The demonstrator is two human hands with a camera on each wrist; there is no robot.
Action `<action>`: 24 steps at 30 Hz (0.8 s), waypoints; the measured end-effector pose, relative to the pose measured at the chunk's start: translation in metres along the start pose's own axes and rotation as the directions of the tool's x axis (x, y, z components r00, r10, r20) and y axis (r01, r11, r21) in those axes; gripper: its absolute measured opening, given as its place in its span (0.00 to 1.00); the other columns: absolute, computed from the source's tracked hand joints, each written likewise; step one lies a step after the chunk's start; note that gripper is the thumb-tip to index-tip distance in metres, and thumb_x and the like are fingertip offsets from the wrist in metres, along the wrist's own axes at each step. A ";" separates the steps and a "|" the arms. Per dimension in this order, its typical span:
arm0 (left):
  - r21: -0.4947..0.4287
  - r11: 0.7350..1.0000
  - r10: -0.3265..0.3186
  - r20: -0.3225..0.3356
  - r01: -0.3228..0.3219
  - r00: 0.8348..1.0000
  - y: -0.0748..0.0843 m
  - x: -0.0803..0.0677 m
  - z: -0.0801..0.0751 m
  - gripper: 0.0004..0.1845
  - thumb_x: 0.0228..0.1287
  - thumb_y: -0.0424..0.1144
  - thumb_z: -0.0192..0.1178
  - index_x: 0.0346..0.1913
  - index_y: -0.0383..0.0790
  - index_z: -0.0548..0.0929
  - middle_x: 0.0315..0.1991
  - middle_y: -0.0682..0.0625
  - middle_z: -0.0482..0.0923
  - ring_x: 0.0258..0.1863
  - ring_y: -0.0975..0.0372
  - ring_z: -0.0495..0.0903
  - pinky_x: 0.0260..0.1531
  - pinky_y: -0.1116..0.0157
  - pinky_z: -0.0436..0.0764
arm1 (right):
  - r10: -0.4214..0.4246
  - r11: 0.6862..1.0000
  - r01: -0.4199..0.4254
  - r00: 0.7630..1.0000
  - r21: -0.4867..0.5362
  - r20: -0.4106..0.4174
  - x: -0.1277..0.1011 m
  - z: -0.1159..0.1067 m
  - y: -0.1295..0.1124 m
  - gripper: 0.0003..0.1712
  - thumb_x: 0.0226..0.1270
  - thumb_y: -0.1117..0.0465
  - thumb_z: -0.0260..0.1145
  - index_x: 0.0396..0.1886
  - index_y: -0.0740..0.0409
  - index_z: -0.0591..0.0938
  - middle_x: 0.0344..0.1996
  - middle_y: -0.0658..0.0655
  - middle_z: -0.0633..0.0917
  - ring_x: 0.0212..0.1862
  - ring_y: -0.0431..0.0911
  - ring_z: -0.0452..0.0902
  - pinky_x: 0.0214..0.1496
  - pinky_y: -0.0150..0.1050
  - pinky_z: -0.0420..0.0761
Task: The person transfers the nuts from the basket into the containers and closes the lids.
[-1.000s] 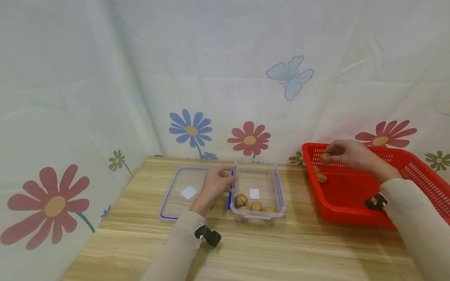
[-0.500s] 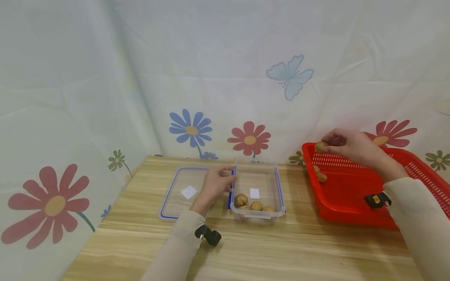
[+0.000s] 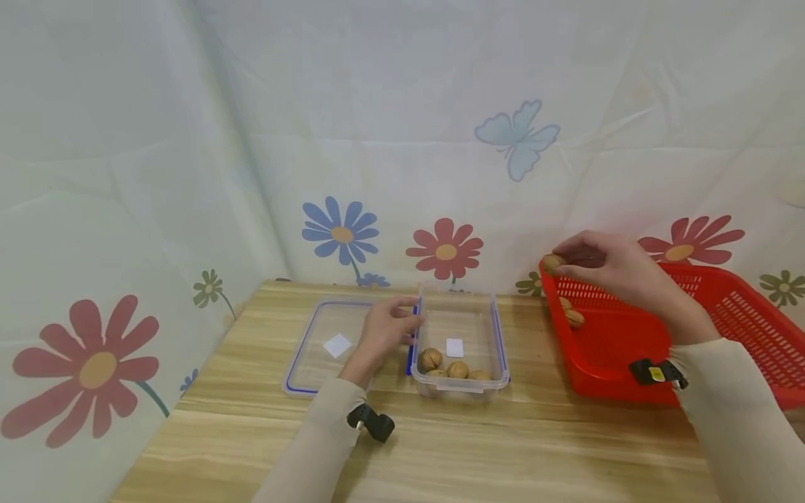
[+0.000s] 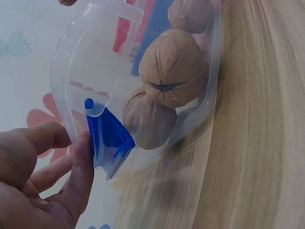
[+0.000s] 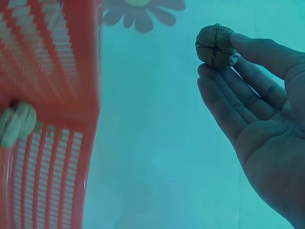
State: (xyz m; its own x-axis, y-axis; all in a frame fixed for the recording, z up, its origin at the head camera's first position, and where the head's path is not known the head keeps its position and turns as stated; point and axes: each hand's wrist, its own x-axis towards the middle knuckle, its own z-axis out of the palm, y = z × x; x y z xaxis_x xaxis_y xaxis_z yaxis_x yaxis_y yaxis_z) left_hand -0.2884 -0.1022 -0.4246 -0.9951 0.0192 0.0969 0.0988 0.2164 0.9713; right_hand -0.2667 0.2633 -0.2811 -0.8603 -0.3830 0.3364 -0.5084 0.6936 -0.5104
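My right hand [image 3: 619, 269] pinches a walnut [image 3: 553, 263] between thumb and fingertips, at the left rim of the red plastic basket [image 3: 575, 356]. In the right wrist view this walnut [image 5: 217, 46] shows its cross-shaped seams. A few more walnuts [image 3: 574, 318] lie inside the basket against its left wall. My left hand [image 3: 386, 328] holds the left edge of a clear plastic container [image 3: 501, 342], its fingertips by a blue side latch [image 4: 107, 138]. Several walnuts [image 3: 458, 369] sit at the near end of the container. Part of the basket is hidden behind my right hand and forearm.
Left of the container, a clear lid [image 3: 314, 328] with a blue seal lies flat, partly under my left hand. The wooden table [image 3: 478, 447] meets a flower-printed curtain [image 3: 390, 154] at the back.
My right hand has lifted the walnut from inside the basket and carried it left to the basket's rim. My left hand and the container have stayed in place.
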 end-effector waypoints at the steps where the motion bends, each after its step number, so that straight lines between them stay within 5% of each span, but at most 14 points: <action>1: -0.004 1.000 0.000 -0.001 0.000 1.000 0.000 0.000 0.000 0.21 0.69 0.31 0.70 0.64 0.35 0.85 0.46 0.36 0.86 0.30 0.55 0.88 0.30 0.62 0.92 | -0.021 1.000 0.021 1.000 0.018 -0.004 -0.001 0.003 -0.002 0.20 0.73 0.62 0.74 0.62 0.60 0.84 0.54 0.61 0.89 0.55 0.58 0.86 0.51 0.17 0.79; 17: -0.015 1.000 0.011 -0.003 -0.011 1.000 -0.002 0.003 -0.001 0.21 0.69 0.29 0.70 0.63 0.33 0.85 0.44 0.36 0.87 0.30 0.55 0.88 0.29 0.61 0.92 | -0.056 0.986 0.065 0.997 0.156 -0.060 -0.009 0.048 -0.032 0.19 0.71 0.64 0.76 0.58 0.59 0.85 0.51 0.56 0.90 0.51 0.52 0.88 0.53 0.21 0.82; 24: -0.010 1.000 0.012 -0.003 -0.012 1.000 -0.003 0.002 -0.001 0.20 0.69 0.30 0.70 0.63 0.33 0.85 0.44 0.36 0.86 0.30 0.55 0.88 0.29 0.61 0.92 | -0.062 0.982 0.066 0.998 0.177 -0.024 -0.007 0.065 -0.036 0.19 0.71 0.63 0.76 0.59 0.58 0.85 0.51 0.54 0.89 0.51 0.50 0.87 0.53 0.26 0.84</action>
State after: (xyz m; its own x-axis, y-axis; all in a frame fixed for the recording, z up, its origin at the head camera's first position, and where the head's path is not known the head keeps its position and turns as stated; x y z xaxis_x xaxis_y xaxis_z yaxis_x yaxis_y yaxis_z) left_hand -0.2910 -0.1034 -0.4274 -0.9938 0.0185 0.1095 0.1110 0.2066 0.9721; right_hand -0.2452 0.2012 -0.3164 -0.8257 -0.4109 0.3866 -0.5625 0.5478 -0.6193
